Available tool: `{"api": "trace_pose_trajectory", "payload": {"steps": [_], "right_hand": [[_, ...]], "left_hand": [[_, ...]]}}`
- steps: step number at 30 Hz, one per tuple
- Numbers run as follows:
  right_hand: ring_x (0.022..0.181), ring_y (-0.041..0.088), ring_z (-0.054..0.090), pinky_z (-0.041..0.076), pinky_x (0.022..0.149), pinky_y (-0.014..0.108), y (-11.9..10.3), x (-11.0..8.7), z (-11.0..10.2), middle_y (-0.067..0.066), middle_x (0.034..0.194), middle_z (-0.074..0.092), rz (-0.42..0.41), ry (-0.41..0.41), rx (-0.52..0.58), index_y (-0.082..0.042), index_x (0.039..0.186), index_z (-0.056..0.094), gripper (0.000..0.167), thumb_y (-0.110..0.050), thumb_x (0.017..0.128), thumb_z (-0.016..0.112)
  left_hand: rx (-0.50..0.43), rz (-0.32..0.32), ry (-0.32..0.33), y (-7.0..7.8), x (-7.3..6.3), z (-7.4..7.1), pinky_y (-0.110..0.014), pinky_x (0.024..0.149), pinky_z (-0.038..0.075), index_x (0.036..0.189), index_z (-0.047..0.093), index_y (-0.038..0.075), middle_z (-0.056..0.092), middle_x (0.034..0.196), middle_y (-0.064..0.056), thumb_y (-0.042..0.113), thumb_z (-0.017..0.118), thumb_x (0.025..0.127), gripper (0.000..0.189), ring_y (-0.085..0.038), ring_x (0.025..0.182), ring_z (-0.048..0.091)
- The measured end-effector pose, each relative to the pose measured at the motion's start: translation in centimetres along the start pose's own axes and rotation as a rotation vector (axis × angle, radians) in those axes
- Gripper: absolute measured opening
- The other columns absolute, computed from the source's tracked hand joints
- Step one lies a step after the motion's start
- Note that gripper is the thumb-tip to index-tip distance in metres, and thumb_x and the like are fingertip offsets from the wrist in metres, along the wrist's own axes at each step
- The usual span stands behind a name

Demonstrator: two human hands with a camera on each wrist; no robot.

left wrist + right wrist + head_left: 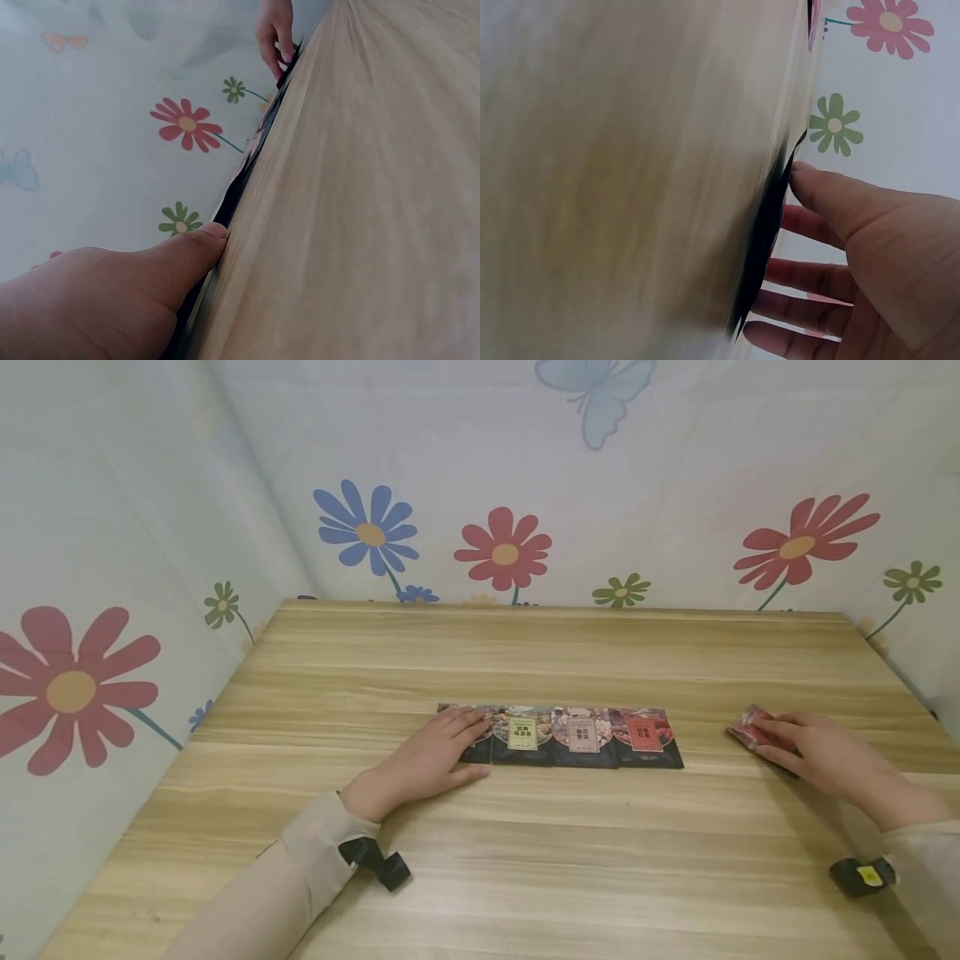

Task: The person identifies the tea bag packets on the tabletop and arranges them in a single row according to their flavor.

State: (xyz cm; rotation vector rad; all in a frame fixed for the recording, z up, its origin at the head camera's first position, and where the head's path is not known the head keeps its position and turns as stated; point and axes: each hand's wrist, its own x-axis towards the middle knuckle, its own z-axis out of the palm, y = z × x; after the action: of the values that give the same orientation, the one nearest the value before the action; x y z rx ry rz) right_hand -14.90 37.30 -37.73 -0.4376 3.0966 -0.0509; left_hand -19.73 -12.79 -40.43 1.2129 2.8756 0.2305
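Laid side by side on the table is a row of flat, dark tea sachets with printed fronts. My left hand [427, 760] rests on the leftmost sachet [480, 750], fingers stretched over it and thumb by its near edge. To the right come a sachet with a green label [522, 735], one with a pale pink label [583, 737] and one with a red label [647, 735]. Apart from the row, my right hand [840, 764] grips a reddish sachet [748, 727] between thumb and fingers. The right wrist view shows this sachet [763, 240] edge-on, close to the tabletop.
The wood-grain table [525, 860] reaches back to a white curtain [675, 485] printed with flowers and butterflies, which also hangs along the left side. A black wrist camera [375, 862] sits at the left cuff, another camera [862, 875] at the right cuff.
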Motion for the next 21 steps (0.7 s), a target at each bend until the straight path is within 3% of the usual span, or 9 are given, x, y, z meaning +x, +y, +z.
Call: {"api": "trace_pose_trajectory", "payload": {"steps": [11,21], "right_hand": [[0.098,0.052,0.058,0.047,0.085,0.064,-1.0,0.0,0.0,0.036,0.107,0.060,0.022,0.003,-0.012,0.008,0.123,0.059,0.049,-0.030,0.092,0.063],[0.104,0.055,0.053,0.044,0.089,0.067,-2.2,0.0,0.0,0.039,0.113,0.056,0.076,-0.020,-0.008,0.010,0.123,0.058,0.051,-0.032,0.094,0.060]], "left_hand": [[0.011,0.000,0.002,0.0,0.0,0.0,-0.045,0.123,0.019,0.147,0.038,0.004,0.036,0.154,-0.015,0.052,0.050,0.095,0.072,-0.034,0.145,0.030],[0.008,-0.004,-0.004,0.0,0.0,0.0,-0.045,0.123,0.018,0.147,0.037,0.004,0.034,0.155,-0.014,0.053,0.050,0.095,0.073,-0.033,0.145,0.029]]}}
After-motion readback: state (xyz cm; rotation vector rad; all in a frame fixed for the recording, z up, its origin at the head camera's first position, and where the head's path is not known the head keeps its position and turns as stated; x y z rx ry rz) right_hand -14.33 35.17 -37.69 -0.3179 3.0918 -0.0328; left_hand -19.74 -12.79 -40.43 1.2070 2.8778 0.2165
